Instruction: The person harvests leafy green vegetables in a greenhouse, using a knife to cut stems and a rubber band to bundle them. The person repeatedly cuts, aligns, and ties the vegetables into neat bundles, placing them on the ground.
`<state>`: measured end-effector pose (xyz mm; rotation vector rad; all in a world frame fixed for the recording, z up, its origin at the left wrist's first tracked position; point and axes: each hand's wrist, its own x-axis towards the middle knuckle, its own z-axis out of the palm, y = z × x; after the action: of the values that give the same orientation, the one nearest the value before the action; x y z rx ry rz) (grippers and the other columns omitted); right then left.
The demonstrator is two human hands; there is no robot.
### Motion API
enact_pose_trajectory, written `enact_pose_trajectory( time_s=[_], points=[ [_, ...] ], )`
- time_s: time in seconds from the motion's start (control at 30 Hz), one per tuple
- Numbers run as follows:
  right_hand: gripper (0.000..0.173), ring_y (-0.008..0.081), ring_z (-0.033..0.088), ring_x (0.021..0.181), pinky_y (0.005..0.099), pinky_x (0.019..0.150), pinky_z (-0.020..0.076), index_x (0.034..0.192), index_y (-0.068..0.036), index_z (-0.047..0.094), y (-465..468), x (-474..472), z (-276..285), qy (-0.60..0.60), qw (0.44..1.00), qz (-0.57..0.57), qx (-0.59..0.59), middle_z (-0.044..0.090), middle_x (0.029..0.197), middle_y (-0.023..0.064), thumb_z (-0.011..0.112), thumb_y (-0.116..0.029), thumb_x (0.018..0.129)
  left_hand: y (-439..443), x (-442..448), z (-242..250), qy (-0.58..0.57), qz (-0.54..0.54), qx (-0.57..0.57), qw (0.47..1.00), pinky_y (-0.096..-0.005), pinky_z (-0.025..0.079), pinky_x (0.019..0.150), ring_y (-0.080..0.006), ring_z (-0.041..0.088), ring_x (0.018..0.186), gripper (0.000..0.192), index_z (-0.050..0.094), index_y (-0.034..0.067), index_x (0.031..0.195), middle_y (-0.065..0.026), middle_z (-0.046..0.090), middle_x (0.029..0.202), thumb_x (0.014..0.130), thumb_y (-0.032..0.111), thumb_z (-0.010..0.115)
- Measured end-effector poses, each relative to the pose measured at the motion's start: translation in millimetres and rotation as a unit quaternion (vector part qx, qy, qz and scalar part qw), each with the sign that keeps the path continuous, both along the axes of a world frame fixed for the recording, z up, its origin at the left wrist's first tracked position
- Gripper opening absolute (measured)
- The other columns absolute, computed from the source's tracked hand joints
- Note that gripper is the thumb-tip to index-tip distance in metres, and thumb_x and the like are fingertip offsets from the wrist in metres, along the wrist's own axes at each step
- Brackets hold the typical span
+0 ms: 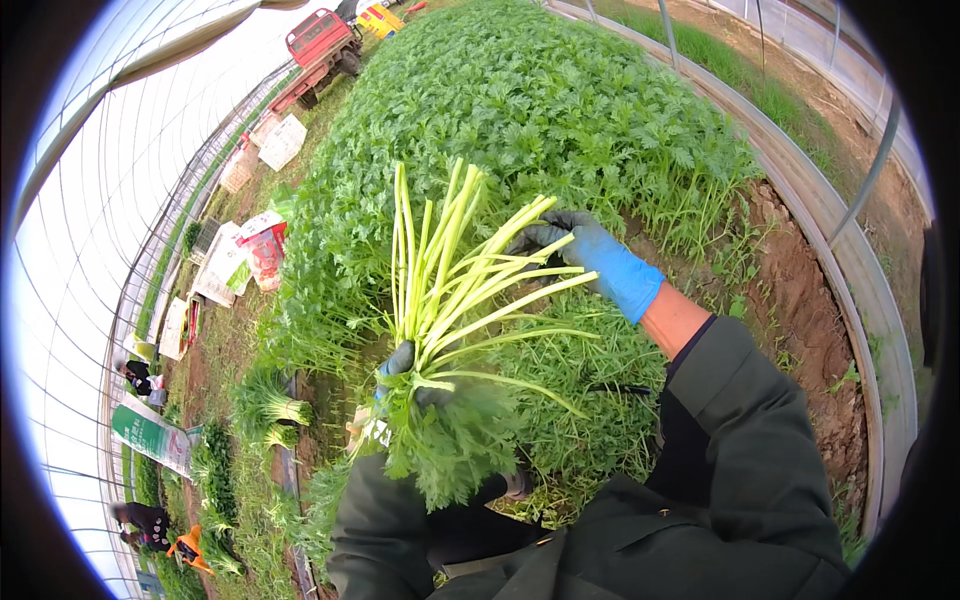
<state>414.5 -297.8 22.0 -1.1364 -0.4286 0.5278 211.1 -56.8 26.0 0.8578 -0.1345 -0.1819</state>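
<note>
A bunch of leafy greens (450, 292) with long pale stems is held upside down, stems fanned upward and lobed leaves hanging below. Around it, where the stems meet the leaves, my gloved left hand (399, 367) is closed. Up at the right side of the fan, my right hand (574, 244), in a blue glove with dirty dark fingers, touches the stems; its fingertips are partly hidden behind them. Cut greenery (600, 360) lies on the ground beneath. Bundled greens (281, 409) rest on the ground to the left.
A dense bed of greens (525, 97) stands ahead. White crates (283, 142), sacks (154, 435) and a red cargo vehicle (319, 45) line the left side. Two people (146, 525) are at the far left. A curved rail (825, 262) and metal hoops border the right.
</note>
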Motion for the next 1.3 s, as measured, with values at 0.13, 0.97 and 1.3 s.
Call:
enact_pose_trajectory(
  time_s=[0.13,0.97,1.3],
  points=[
    [0.041,0.017,0.064,0.08,0.0295,0.068,0.0509,0.128,-0.001,0.051,-49.2,29.1,5.5,-0.065,0.978,0.015,-0.196,0.069,0.103,0.0099,0.056,-0.024,0.093,2.3,3.2,3.0,0.018,0.048,-0.005,0.999,-0.0289,0.027,0.048,-0.0122,0.034,0.045,0.038,0.058,0.008,0.082,0.0003,0.045,0.053,0.097,0.041,0.046],
    [0.079,0.0301,0.048,0.124,0.0506,0.1,0.0458,0.142,-0.002,0.033,61.7,-26.0,20.7,0.13,0.895,0.247,0.348,0.04,0.142,0.0186,0.073,-0.032,0.08,-50.0,5.0,12.9,0.077,0.061,0.412,0.906,-0.0323,0.041,0.098,-0.0201,0.054,0.111,0.063,0.045,-0.002,0.133,-0.0125,0.061,0.118,0.089,0.038,0.065],
    [0.029,0.0195,0.068,0.079,0.0324,0.07,0.0567,0.107,0.002,0.059,42.9,-61.1,54.6,-0.202,0.972,0.093,-0.073,0.069,0.086,0.0125,0.069,-0.013,0.084,-39.9,17.3,13.9,-0.023,-0.222,0.754,0.617,-0.0423,0.033,0.107,-0.0369,0.037,0.132,0.084,0.027,0.007,0.146,-0.0236,0.038,0.142,0.081,0.04,0.069]
  ],
)
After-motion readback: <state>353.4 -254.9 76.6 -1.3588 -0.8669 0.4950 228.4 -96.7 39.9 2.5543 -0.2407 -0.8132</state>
